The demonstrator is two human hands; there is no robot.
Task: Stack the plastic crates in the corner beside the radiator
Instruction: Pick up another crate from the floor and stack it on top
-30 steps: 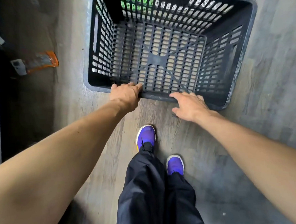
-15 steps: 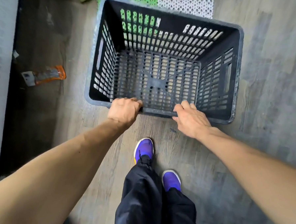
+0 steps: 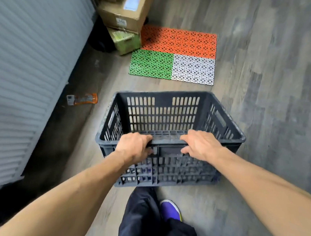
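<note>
An empty dark grey slotted plastic crate [image 3: 167, 115] sits in the middle of the view, above the wooden floor and in front of my legs. My left hand [image 3: 134, 146] grips the crate's near rim left of centre, fingers curled over the edge. My right hand [image 3: 201, 144] holds the same rim right of centre, fingers hooked over it and thumb under the lip. The white ribbed radiator [image 3: 28, 74] runs along the left side.
A perforated floor mat [image 3: 174, 53] in orange, green and white lies beyond the crate. Cardboard boxes [image 3: 126, 16] are piled at the radiator's far end. An orange packet [image 3: 82, 99] lies on the floor near the radiator. My purple shoe [image 3: 171, 210] shows below.
The crate has come up off the floor with both hands gripping its near rim. The view has tilted up, so the mat, boxes and radiator now show.
</note>
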